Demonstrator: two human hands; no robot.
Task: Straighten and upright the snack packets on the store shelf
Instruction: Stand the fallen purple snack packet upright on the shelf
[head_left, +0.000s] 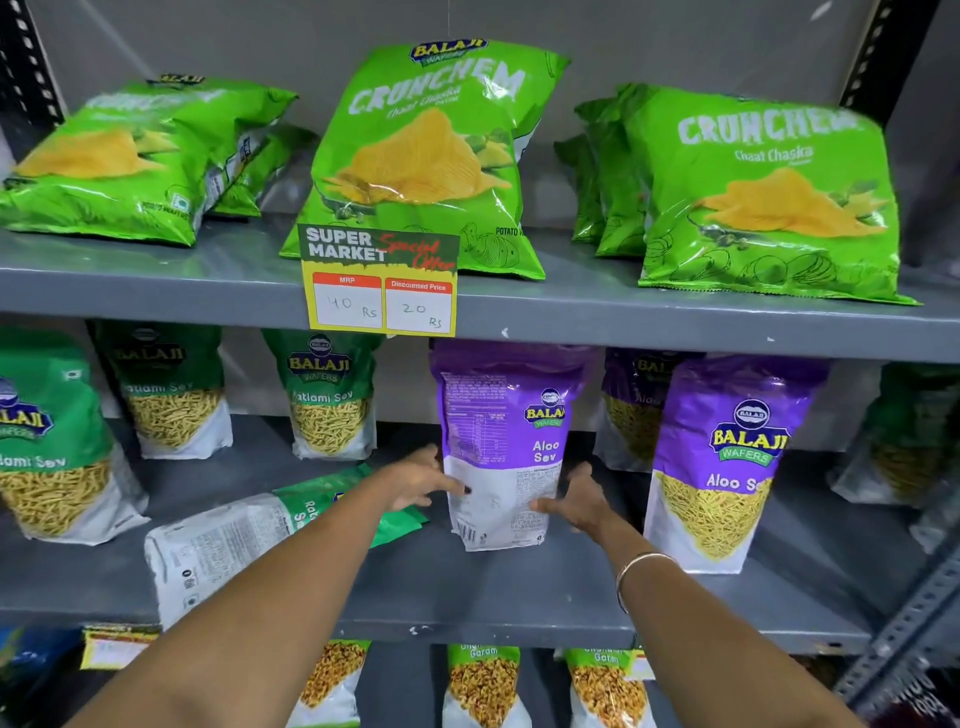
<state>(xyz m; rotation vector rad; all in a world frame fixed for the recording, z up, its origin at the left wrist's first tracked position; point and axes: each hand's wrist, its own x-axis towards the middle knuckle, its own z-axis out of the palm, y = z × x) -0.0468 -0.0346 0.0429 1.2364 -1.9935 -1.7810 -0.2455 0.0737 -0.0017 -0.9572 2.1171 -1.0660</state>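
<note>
My left hand (423, 478) and right hand (574, 501) squeeze the shiny purple-and-white plastic snack bag (501, 447) so it stands straight.

Shelving: grey metal shelf boards (675, 322), three tiers in view.
Uprights: black slotted post (883, 57) at top right; grey slotted post (904, 623) at lower right.
Price tag: "Super Market Special Offer" card (382, 280) on the upper shelf's front edge; handwritten 40 Rs MRP, 20 Rs discounted.
Second tag: yellow card (117, 647), lower left edge, blurred.
Backing: plain grey wall panel (208, 36).
</note>
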